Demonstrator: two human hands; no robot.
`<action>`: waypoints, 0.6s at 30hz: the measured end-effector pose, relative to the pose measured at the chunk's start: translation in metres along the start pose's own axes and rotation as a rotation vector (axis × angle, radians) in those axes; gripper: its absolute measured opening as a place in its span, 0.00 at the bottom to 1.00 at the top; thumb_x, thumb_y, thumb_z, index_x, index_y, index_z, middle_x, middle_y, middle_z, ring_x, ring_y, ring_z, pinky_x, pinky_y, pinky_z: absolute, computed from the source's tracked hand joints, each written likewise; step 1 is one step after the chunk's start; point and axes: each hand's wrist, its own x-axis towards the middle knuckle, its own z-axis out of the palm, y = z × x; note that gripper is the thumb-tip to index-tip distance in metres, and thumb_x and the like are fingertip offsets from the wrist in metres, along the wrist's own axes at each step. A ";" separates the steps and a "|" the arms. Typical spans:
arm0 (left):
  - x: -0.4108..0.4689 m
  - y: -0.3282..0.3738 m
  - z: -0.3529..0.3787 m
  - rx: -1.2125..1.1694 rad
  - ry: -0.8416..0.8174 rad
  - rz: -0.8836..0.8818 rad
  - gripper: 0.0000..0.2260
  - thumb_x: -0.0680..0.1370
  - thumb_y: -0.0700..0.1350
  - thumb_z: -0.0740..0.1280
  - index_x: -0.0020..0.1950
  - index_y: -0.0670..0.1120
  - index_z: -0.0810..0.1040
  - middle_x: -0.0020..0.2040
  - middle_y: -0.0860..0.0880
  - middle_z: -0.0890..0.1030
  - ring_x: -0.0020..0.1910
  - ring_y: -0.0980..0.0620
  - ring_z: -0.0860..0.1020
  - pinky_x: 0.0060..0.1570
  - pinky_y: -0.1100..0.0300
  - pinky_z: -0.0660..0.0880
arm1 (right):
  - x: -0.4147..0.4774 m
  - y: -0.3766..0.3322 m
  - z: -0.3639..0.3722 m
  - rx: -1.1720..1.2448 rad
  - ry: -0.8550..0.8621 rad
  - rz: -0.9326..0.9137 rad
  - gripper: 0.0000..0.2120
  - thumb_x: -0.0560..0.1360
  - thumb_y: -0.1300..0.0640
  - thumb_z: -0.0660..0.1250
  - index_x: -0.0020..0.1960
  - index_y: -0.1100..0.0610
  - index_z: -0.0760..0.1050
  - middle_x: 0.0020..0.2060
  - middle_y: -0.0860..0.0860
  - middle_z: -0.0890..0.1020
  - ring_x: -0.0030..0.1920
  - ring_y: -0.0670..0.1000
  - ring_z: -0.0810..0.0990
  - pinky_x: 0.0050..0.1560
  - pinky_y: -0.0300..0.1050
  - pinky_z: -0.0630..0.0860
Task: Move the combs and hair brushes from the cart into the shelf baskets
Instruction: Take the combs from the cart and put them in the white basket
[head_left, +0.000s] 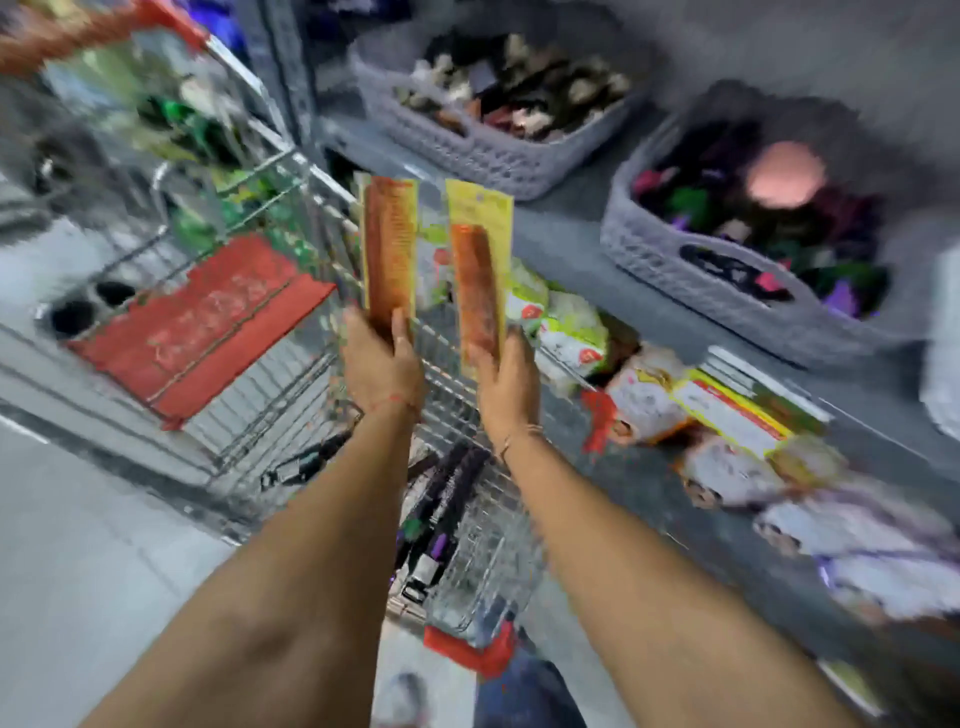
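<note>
The picture is blurred by motion. My left hand (382, 358) grips the lower end of a brown comb in a yellow-edged packet (390, 249), held upright. My right hand (506, 384) holds a second brown comb on a yellow card (478, 280), also upright, just to its right. Both packets hang above the wire cart (291, 395), near its right side. Dark brushes or combs (441, 499) lie low in the cart under my forearms. Two grey woven shelf baskets stand on the shelf to the right, one (488, 150) further back and one (691, 280) nearer, both filled with hair accessories.
A red child-seat flap (208, 322) lies across the cart's basket. Packaged goods (727, 410) line the lower shelf right of the cart. Another loaded cart with a red handle (104, 31) stands at upper left. Grey floor (78, 545) stretches to the left.
</note>
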 end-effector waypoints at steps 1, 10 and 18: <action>-0.008 0.025 0.005 -0.002 -0.044 0.065 0.18 0.75 0.51 0.59 0.55 0.38 0.71 0.50 0.37 0.81 0.49 0.38 0.80 0.48 0.51 0.73 | -0.001 -0.009 -0.021 0.018 0.074 -0.001 0.12 0.75 0.62 0.64 0.53 0.70 0.70 0.49 0.69 0.77 0.49 0.65 0.76 0.44 0.49 0.64; -0.124 0.231 0.087 -0.207 -0.570 0.390 0.23 0.76 0.46 0.65 0.66 0.37 0.65 0.49 0.40 0.82 0.52 0.41 0.79 0.48 0.55 0.71 | 0.027 -0.024 -0.259 0.020 0.652 0.027 0.12 0.75 0.59 0.63 0.50 0.69 0.72 0.45 0.68 0.80 0.45 0.64 0.78 0.43 0.50 0.66; -0.230 0.329 0.192 -0.169 -1.027 0.429 0.11 0.76 0.36 0.61 0.57 0.43 0.74 0.56 0.37 0.81 0.56 0.44 0.80 0.55 0.53 0.74 | 0.029 0.040 -0.454 -0.061 0.833 0.128 0.17 0.73 0.59 0.66 0.62 0.58 0.71 0.52 0.63 0.80 0.50 0.57 0.77 0.46 0.45 0.69</action>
